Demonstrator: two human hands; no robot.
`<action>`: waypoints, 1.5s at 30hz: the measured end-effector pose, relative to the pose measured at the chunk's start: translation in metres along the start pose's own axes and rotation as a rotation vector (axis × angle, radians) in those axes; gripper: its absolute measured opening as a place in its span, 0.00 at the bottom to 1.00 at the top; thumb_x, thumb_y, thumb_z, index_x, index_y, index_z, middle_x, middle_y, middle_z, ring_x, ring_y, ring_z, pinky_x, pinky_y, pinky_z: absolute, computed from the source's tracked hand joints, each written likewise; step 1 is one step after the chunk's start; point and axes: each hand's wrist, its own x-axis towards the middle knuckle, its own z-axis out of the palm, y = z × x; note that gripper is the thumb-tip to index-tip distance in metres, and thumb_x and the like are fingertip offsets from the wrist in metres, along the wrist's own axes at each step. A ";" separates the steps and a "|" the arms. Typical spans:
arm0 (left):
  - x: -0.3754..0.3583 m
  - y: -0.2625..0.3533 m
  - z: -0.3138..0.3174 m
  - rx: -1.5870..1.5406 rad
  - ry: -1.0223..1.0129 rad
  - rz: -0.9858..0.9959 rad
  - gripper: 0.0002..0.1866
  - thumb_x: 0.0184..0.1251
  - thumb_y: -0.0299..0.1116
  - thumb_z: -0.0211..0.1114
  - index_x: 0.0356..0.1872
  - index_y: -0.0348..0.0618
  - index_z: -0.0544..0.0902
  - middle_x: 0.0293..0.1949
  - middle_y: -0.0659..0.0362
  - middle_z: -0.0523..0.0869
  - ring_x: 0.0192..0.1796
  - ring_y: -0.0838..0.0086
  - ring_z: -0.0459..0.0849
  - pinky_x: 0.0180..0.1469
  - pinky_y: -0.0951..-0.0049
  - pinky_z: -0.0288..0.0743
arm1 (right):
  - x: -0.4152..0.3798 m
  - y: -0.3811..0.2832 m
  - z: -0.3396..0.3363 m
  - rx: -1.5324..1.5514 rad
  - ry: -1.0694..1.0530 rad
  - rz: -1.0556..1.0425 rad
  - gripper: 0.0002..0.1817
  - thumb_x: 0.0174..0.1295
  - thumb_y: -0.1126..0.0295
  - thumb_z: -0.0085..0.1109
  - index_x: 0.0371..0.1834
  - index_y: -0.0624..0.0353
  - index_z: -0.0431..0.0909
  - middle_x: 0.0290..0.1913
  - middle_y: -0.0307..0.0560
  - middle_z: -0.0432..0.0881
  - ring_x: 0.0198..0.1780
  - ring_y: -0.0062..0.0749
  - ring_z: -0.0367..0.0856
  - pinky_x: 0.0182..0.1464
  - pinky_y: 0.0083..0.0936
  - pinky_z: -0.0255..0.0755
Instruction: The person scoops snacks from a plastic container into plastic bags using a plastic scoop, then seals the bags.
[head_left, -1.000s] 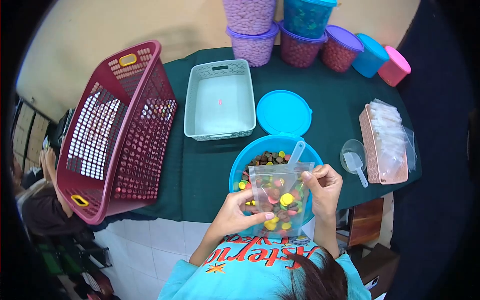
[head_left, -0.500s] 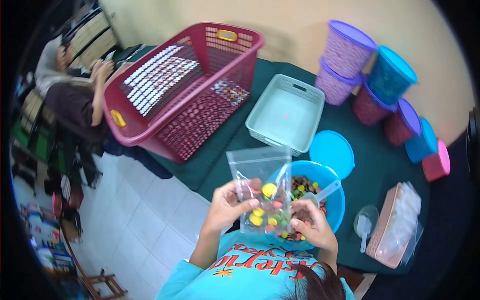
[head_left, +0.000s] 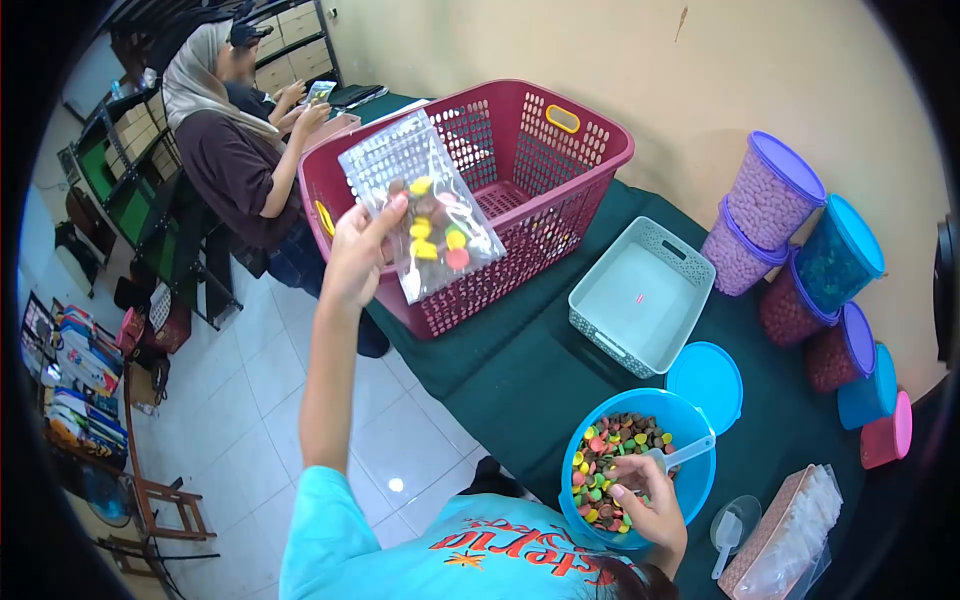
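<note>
My left hand point(head_left: 362, 250) pinches a clear zip bag point(head_left: 445, 268) by its side. Brown, yellow, green and pink candy buttons lie in the bag's lower part. It hangs tilted in front of the maroon laundry basket point(head_left: 405, 318). My right hand point(head_left: 650, 500) is loosely curled over the blue tub point(head_left: 703, 495), fingers apart, with nothing visible in it. Inside the tub are many candy buttons point(head_left: 610, 440) of the same colours. A clear plastic scoop point(head_left: 690, 452) rests in the tub beside my right hand.
A pale green basket point(head_left: 625, 352) and a blue lid point(head_left: 708, 385) lie behind the tub. Lidded containers point(head_left: 765, 190) stand along the wall. At right are a small bowl with a scoop point(head_left: 728, 540) and a pink box of plastic bags point(head_left: 765, 535). Another person point(head_left: 225, 150) stands at the left.
My left hand has carried the filled bag left and forward from above the tub to the maroon basket. My right hand has let go of the bag and stays by the tub.
</note>
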 end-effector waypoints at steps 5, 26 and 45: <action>0.071 0.008 -0.024 -0.001 -0.064 -0.123 0.18 0.61 0.35 0.57 0.45 0.30 0.70 0.43 0.53 0.78 0.44 0.74 0.78 0.45 0.78 0.74 | 0.002 0.010 0.005 0.012 0.135 0.028 0.18 0.50 0.75 0.57 0.46 0.66 0.68 0.36 0.50 0.78 0.35 0.28 0.77 0.38 0.22 0.71; -0.104 -0.159 0.079 0.204 -0.997 -0.489 0.40 0.53 0.34 0.62 0.62 0.38 0.46 0.63 0.49 0.47 0.62 0.57 0.59 0.54 0.56 0.64 | -0.051 -0.027 0.040 -0.388 0.895 0.138 0.14 0.48 0.72 0.58 0.38 0.65 0.73 0.37 0.49 0.77 0.43 0.33 0.74 0.46 0.26 0.66; -0.237 -0.171 0.148 -0.359 -0.456 -0.732 0.30 0.64 0.46 0.50 0.61 0.46 0.50 0.64 0.54 0.45 0.65 0.59 0.50 0.60 0.49 0.53 | -0.133 0.060 0.036 0.117 1.029 -0.057 0.21 0.57 0.67 0.53 0.52 0.66 0.67 0.50 0.54 0.73 0.48 0.35 0.74 0.50 0.27 0.67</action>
